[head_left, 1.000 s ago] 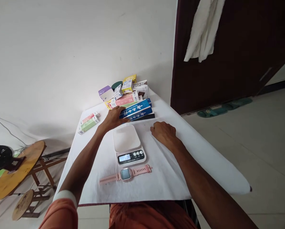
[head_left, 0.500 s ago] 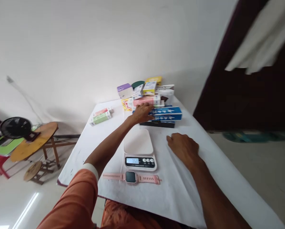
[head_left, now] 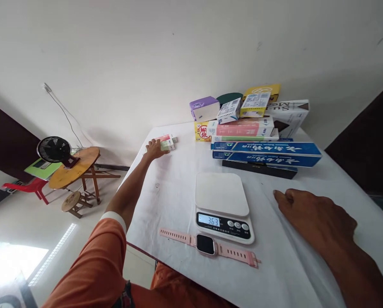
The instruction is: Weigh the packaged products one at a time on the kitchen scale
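Note:
At the table's far left, my left hand [head_left: 153, 149] curls over a small green-and-white box [head_left: 167, 144], partly covering it. A similar pink-and-white box [head_left: 164, 137] lies against it on the far side. My right hand [head_left: 319, 214] rests in a loose fist on the cloth, right of the kitchen scale [head_left: 222, 194], with nothing visible in it. The bare white scale displays 363. In front of the scale lies a pink-strapped smartwatch [head_left: 206, 244], stretched out flat with a dark screen.
Behind the scale stand stacked cartons: two long blue toothpaste boxes [head_left: 268, 159], a black box [head_left: 258, 169], a pink-and-white box [head_left: 243, 127], a purple-topped pack [head_left: 204, 108] and several others. Further left are a fan [head_left: 54, 149] on a wooden table [head_left: 82, 160] and a stool [head_left: 71, 201].
My left hand has moved left from the blue toothpaste boxes to the small boxes. The view has shifted left and closer. My right hand stays fisted on the table.

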{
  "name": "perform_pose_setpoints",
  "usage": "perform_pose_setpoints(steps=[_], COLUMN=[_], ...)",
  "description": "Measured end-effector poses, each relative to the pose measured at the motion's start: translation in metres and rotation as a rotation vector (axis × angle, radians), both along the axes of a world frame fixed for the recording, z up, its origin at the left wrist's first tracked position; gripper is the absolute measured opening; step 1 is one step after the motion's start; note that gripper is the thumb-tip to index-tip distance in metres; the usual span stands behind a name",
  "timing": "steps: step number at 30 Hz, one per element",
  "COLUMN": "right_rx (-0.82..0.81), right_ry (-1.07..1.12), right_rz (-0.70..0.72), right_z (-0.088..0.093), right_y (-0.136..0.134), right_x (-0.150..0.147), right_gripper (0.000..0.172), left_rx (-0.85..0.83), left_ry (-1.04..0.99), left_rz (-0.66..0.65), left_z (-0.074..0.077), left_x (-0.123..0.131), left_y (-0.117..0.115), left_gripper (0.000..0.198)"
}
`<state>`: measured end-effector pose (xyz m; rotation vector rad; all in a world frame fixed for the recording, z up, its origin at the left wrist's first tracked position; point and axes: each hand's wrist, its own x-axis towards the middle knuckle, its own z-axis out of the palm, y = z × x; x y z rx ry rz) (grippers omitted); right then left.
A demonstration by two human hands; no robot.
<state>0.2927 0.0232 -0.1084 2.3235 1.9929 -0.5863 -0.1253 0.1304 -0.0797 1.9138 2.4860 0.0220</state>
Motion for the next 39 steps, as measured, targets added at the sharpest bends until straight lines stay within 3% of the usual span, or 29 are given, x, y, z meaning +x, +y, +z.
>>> perform_pose_setpoints(steps=[4, 9, 12, 16, 22, 25, 29, 34, 39], right_rx=[-0.017, 0.002, 0.014, 0.03, 0.073, 0.103, 0.128, 0.145, 0.13], right_ry=[-0.008, -0.008, 0.009, 0.03, 0.043, 0.072, 0.087, 0.078, 0.068], right_rz=[0.005, -0.005, 0.015, 0.022, 0.035, 0.035, 0.026, 0.031, 0.035], right_z=[0.0, -0.004, -0.003, 0.001, 0.001, 0.0, -0.001, -0.002, -0.001], right_y=[0.0, 0.0, -0.001, -0.004, -0.004, -0.004, -0.006, -0.006, -0.004], right_x=[0.001, 0.002, 0.003, 0.003, 0.004, 0.005, 0.006, 0.006, 0.006], right_gripper=[0.049, 0.047, 0.048, 0.047, 0.048, 0.047, 0.046, 0.046, 0.045], left_rx=[-0.044, -0.021, -0.027, -0.094, -0.126, -0.054, -0.038, -0.083, -0.11], left_ry=[0.021, 0.072, 0.086, 0.055, -0.007, -0.085, -0.16, -0.099, -0.04], left_rz=[0.016, -0.028, -0.05, -0.109, -0.236, -0.356, -0.616, -0.803, -0.813], left_z=[-0.014, -0.021, -0.014, 0.003, 0.03, 0.047, 0.06, 0.044, 0.033], left_x=[-0.02, -0.014, -0.01, -0.014, -0.008, 0.016, 0.078, 0.152, 0.174], left_y=[-0.007, -0.018, -0.025, -0.038, -0.073, -0.095, -0.119, -0.127, -0.123], left_gripper=[0.077, 0.07, 0.059, 0.059, 0.052, 0.057, 0.062, 0.068, 0.072])
